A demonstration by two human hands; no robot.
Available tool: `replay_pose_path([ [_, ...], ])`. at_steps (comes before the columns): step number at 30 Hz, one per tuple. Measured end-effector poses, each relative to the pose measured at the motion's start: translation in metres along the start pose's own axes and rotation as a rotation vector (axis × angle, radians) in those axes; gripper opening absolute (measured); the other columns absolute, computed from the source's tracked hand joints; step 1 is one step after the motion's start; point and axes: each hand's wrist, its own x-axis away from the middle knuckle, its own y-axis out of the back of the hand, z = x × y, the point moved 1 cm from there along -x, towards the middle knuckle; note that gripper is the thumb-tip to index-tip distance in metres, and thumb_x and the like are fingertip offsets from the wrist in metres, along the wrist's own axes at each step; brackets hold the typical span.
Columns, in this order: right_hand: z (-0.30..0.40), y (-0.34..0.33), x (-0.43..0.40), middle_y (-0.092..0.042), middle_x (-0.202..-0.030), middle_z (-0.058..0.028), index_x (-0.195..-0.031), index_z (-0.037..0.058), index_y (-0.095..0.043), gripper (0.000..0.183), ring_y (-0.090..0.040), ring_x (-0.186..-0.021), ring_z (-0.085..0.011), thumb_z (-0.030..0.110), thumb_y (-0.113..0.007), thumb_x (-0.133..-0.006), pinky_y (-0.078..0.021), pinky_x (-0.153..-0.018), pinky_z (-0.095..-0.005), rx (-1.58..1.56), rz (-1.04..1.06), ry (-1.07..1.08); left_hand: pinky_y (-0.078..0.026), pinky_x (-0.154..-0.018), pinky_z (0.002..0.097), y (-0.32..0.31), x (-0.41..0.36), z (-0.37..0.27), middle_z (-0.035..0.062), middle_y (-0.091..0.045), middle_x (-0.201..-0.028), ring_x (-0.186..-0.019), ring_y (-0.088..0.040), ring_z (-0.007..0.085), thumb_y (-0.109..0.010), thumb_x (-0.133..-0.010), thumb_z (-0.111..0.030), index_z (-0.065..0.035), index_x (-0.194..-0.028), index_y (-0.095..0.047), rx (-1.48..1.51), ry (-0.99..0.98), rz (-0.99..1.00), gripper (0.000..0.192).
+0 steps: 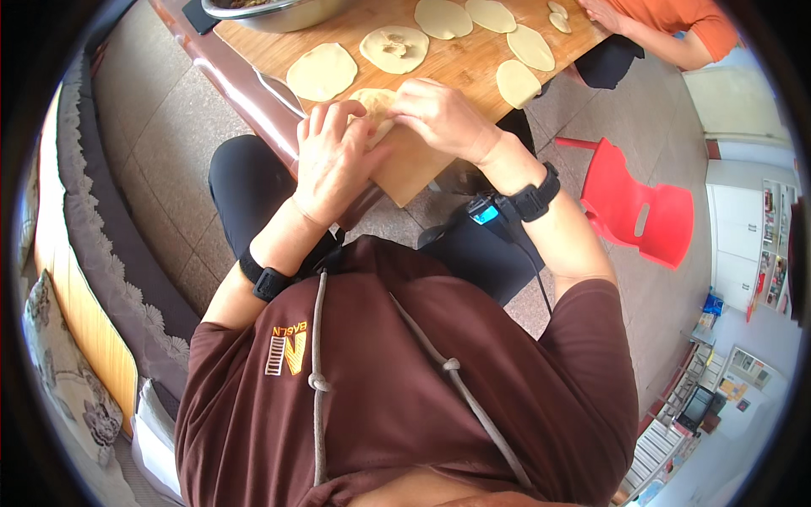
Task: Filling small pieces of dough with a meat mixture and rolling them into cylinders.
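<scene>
At the near end of a wooden board [412, 168], a round dough wrapper [375, 101] is held between my two hands and partly hidden by them. My left hand [336, 149] grips its left and near side with curled fingers. Fingertips of my right hand [440, 117] pinch its right edge. Just beyond lies a flat dough round [322, 71]. Beside that, another round [408, 60] carries a small mound of filling [396, 44] at its middle.
A metal bowl [272, 18] of filling stands at the far left of the board. Several flat dough rounds [531, 47] lie along the right side. Another person's hand [602, 14] rests at the far right edge. A red plastic chair [640, 209] stands on the floor at right.
</scene>
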Motion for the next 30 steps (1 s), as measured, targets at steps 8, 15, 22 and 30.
replay_pose_path([
  [8, -0.011, 0.015, -0.032, -0.059, -0.078, -0.0137, -0.077, 0.0023, -0.058, 0.015, -0.059, -0.076, -0.0334, 0.016, -0.063, -0.08, -0.0473, -0.067, -0.0401, -0.016, 0.263, -0.232, -0.041, -0.079, 0.0401, -0.008, -0.008, 0.005, 0.0068, -0.058, -0.1, -0.096, -0.052, 0.0294, -0.071, -0.074, -0.009, -0.0072, -0.088, -0.059, -0.004, 0.132, -0.038, 0.018],
  [15, -0.01, 0.016, -0.041, -0.06, -0.082, -0.0155, -0.082, 0.0013, -0.059, 0.014, -0.059, -0.084, -0.0346, 0.015, -0.061, -0.081, -0.0466, -0.07, -0.0432, 0.149, 0.522, -0.168, -0.042, -0.081, 0.0406, 0.001, -0.005, 0.008, 0.0083, -0.058, -0.101, -0.097, -0.053, 0.0303, -0.071, -0.074, -0.009, -0.0062, -0.09, -0.06, -0.004, 0.026, -0.039, 0.019],
  [22, -0.005, 0.013, -0.008, -0.06, -0.082, -0.0114, -0.09, 0.002, -0.06, 0.017, -0.061, -0.083, -0.0294, 0.012, -0.068, -0.078, -0.0494, -0.072, -0.037, -0.131, 0.127, -0.16, -0.043, -0.082, 0.0413, -0.001, -0.003, 0.01, 0.0092, -0.058, -0.105, -0.098, -0.053, 0.0311, -0.07, -0.074, -0.008, -0.0054, -0.087, -0.06, 0.015, 0.037, -0.079, 0.015],
  [30, -0.018, 0.011, -0.036, -0.062, -0.08, -0.0084, -0.086, 0.0017, -0.061, 0.013, -0.062, -0.075, -0.0243, 0.012, -0.067, -0.081, -0.0491, -0.067, -0.0315, -0.295, 0.194, -0.485, -0.042, -0.083, 0.041, -0.007, -0.005, 0.019, 0.0093, -0.058, -0.104, -0.098, -0.053, 0.0306, -0.069, -0.076, -0.007, -0.005, -0.088, -0.058, 0.047, 0.167, -0.079, 0.017],
])
